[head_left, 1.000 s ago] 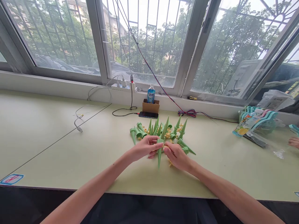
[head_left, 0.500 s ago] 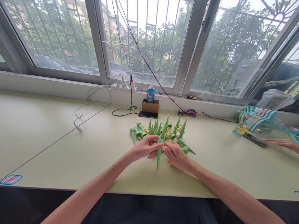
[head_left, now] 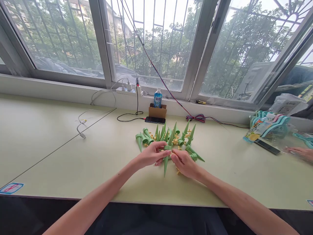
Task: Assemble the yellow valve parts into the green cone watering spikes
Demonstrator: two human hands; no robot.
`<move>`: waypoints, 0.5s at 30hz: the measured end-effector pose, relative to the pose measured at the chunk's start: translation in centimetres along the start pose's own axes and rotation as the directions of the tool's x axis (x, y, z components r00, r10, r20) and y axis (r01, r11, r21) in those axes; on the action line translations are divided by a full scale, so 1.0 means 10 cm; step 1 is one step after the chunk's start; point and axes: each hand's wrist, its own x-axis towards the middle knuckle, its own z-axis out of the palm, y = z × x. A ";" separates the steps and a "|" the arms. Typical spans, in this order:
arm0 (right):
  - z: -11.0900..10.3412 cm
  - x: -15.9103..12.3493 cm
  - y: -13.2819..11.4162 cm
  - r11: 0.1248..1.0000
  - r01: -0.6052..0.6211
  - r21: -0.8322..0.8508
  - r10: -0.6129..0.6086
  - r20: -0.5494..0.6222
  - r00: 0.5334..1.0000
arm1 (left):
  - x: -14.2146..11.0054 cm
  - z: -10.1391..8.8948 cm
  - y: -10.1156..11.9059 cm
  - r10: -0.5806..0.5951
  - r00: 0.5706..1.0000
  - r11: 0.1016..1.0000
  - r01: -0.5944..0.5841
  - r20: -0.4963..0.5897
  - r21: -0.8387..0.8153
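At the left of the pale desk (head_left: 56, 163), a white cable (head_left: 81, 130) lies loose. Toward the middle, green spikes (head_left: 138, 141) and yellow pieces (head_left: 175, 141) are heaped just beyond the person's hands, probably to keep them within easy reach. The left hand (head_left: 152, 153) pinches one green spike (head_left: 166, 165) by its wide cap, thumb on the near side; its point hangs toward the desk's near edge, which seems to leave the cap's side open to the other hand. Behind the heap, a phone (head_left: 155, 120) lies at the end of a black cord, presumably put where the cord reaches. The right hand (head_left: 185, 164) meets the cap, its fingers pressed together and seemingly pinching a small yellow piece (head_left: 171, 153).

As for what I can't make out: the left fingertips are partly behind the spike, and the right fingers cover nearly all of what they grip. Both forearms hide part of the desk. At far right, beside a patterned packet (head_left: 256, 129), another person's hand (head_left: 300, 152) is blurred and cut off by the edge of view.
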 end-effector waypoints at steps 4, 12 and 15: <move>0.01 0.00 0.01 1.000 0.009 0.000 -0.009 -0.001 1.000 | -0.01 0.00 0.01 -0.002 1.000 1.000 0.002 0.003 0.018; 0.01 0.01 0.02 0.999 0.029 -0.019 -0.029 -0.006 1.000 | -0.01 0.00 0.00 -0.001 1.000 1.000 0.000 0.007 0.021; 0.01 0.02 0.01 0.999 0.031 -0.022 -0.032 -0.011 0.999 | -0.01 0.00 0.00 -0.001 1.000 1.000 0.001 0.008 0.025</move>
